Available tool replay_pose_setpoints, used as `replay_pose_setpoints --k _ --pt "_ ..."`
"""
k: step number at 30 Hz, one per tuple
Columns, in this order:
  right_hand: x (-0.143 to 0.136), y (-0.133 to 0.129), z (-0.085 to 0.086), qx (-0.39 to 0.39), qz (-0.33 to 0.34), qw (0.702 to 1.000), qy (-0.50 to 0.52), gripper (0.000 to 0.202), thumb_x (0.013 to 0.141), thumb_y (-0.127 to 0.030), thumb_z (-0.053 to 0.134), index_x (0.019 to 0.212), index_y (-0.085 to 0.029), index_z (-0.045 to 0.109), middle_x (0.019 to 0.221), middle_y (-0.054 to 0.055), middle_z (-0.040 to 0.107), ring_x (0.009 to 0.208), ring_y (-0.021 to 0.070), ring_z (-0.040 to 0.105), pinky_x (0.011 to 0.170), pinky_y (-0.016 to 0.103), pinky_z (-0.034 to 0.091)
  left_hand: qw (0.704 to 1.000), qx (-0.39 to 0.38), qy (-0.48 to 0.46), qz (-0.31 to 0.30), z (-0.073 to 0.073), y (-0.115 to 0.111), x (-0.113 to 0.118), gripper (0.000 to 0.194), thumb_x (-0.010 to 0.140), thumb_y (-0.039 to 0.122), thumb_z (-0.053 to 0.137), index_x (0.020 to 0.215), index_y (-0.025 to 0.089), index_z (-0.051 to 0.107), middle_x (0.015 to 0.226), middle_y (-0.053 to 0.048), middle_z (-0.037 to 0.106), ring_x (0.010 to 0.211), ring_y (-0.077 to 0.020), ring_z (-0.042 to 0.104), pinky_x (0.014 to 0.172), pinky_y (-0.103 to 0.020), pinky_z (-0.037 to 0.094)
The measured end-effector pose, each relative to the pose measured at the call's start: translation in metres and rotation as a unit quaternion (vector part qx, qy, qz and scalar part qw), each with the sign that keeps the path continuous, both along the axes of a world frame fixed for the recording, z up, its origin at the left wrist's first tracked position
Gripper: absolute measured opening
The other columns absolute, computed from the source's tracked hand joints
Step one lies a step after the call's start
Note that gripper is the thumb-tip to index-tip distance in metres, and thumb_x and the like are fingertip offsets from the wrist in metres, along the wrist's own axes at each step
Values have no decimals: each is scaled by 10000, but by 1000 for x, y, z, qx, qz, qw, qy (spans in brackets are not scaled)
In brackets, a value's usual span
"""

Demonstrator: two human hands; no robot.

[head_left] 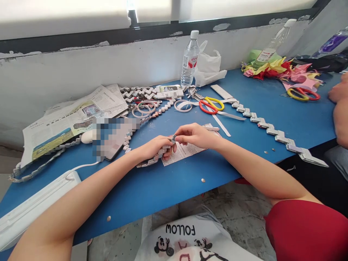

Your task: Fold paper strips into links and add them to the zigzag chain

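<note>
A woven chain of folded newspaper [155,158] runs out from under my left hand [156,146], which is closed around its end. My right hand [189,134] pinches a small folded paper piece [173,138] at that same end, thumb against fingers. Both hands meet over the middle of the table, just above a printed paper sheet [185,152]. Part of the chain is hidden by my left fingers. A folded paper strip [211,127] lies just beyond my right hand.
Scissors [211,105], tape rolls [182,106] and a water bottle [190,59] stand or lie behind my hands. Newspapers [73,116] are at left, near a white keyboard [40,206]. Another zigzag paper chain [268,127] stretches rightward, towards another person's arm [341,108].
</note>
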State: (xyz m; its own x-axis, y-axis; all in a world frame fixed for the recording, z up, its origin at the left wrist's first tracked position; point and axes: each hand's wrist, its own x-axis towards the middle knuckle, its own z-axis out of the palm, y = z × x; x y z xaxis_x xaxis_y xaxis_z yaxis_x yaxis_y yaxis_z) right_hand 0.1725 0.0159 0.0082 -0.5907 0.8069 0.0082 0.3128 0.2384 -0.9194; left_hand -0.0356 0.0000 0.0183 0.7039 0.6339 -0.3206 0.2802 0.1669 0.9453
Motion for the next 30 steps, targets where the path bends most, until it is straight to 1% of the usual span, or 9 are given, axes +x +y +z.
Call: replay_pose_setpoints --k 3,7,12,15,19,22,25,27,30 --pt "-1 1 1 -47 13 998 42 297 762 -424 702 823 -136 666 616 0 617 552 107 527 548 265 435 1000 -14 -21 -8 -1 0 0 249 828 314 425 644 175 517 495 18 452 516 -139 497 582 -258 455" --pt "-4 1 0 -66 -11 995 73 338 718 -455 745 757 -141 627 586 -6 606 514 98 511 522 256 418 999 -5 -48 10 -5 1 -1 273 833 332 401 634 177 504 507 16 453 534 -139 509 606 -258 465" --pt "-7 -3 -5 -19 -40 998 48 301 814 -442 650 747 -154 597 552 -30 562 513 91 495 515 235 375 998 4 -57 11 -9 3 -2 273 834 313 392 636 170 515 547 6 494 573 -134 533 617 -246 463" --pt "-5 -4 -5 12 -37 999 10 286 824 -436 638 758 -161 596 559 -36 558 524 93 491 521 233 362 999 2 -51 18 -8 2 -1 249 831 299 418 673 159 550 587 -5 544 590 -137 549 600 -246 468" --pt "-3 -6 -2 37 -30 999 -16 282 810 -433 655 752 -162 603 575 -35 556 550 98 483 532 235 350 998 18 -25 63 -3 -1 2 360 870 460 473 752 147 606 735 -30 631 657 -146 589 626 -270 520" --pt "-4 -4 -2 -4 -13 1000 13 306 786 -448 682 738 -159 595 584 -34 542 552 97 467 516 230 343 998 51 -16 29 -2 -2 1 384 852 509 550 756 143 614 748 -33 655 678 -133 600 662 -250 522" --pt "-5 -1 -2 -72 2 996 52 346 785 -478 684 711 -159 572 549 -39 510 518 89 438 489 225 324 998 60 -8 5 -7 1 -3 399 866 521 545 767 141 613 743 -41 672 641 -121 596 635 -239 520" --pt "-4 1 -2 -92 11 994 64 365 793 -491 678 701 -161 554 537 -40 503 496 81 419 483 223 317 998 53 -12 17 -11 3 -4 411 860 542 550 781 143 609 739 -42 667 640 -129 608 588 -231 514" --pt "-2 4 -2 -81 18 995 60 369 807 -498 672 712 -165 545 548 -40 504 490 74 403 487 223 313 997 46 -51 42 -18 6 -4 424 841 570 566 780 151 587 696 -24 638 662 -143 631 544 -215 498"
